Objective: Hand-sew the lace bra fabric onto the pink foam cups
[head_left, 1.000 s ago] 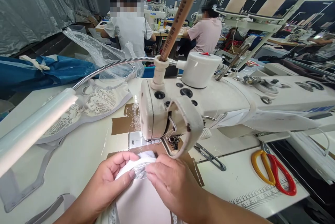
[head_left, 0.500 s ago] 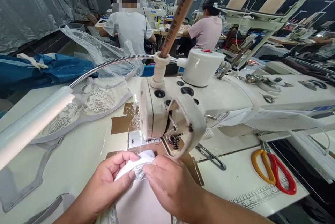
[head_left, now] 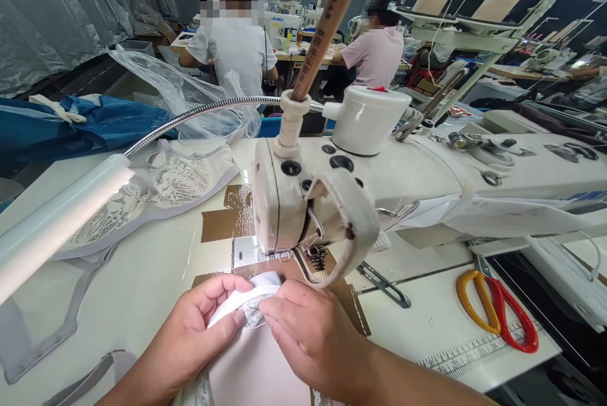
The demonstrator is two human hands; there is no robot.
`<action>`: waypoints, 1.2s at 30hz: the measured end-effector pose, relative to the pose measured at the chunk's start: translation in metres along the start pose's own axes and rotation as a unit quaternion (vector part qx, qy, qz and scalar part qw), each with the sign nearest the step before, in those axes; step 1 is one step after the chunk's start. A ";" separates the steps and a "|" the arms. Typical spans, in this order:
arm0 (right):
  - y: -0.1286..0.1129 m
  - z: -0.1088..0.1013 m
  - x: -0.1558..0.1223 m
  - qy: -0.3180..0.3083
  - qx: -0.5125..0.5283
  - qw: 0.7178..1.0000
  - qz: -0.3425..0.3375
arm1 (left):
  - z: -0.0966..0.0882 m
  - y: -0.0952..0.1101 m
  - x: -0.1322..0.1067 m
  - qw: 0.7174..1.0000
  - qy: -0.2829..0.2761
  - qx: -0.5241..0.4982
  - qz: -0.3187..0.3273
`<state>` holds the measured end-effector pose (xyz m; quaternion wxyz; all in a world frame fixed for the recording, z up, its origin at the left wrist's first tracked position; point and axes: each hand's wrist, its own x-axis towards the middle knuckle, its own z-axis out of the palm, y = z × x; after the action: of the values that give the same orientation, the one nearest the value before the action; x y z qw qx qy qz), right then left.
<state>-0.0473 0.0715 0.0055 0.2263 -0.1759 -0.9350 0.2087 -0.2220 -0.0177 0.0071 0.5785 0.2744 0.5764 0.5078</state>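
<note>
A white lace bra (head_left: 260, 343) is pinched up in front of the sewing machine (head_left: 279, 203), its smooth pale inner side hanging toward me. From the left, my left hand (head_left: 196, 324) grips the folded white edge between thumb and fingers. My right hand (head_left: 315, 330) pinches a lacy bit of that same edge, close beside the left fingertips. Both hands are just short of the machine's metal needle plate (head_left: 244, 253). What lies inside the fold is hidden by my fingers.
Left lies another lace bra (head_left: 183, 181) with grey trim, under a tube lamp (head_left: 66, 222) on a bendy neck. To the right are a thread snipper (head_left: 383, 284), scissors (head_left: 496, 311) with yellow and red handles, and a printed ruler (head_left: 467, 352). Two people sit working beyond.
Both hands keep the same hold on the bra, with hardly any movement. The view has shifted very slightly.
</note>
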 end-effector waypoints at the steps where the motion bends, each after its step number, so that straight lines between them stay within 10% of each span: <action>1: 0.000 0.000 0.000 0.001 0.000 1.000 0.002 | 0.000 0.000 0.000 1.000 -0.001 -0.001 0.000; 36: 0.001 0.005 0.000 0.018 0.032 0.999 0.003 | -0.001 0.004 0.000 0.998 -0.006 -0.032 -0.052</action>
<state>-0.0495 0.0707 0.0016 0.2480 -0.1751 -0.9232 0.2357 -0.2237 -0.0170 0.0102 0.6159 0.2281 0.5701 0.4935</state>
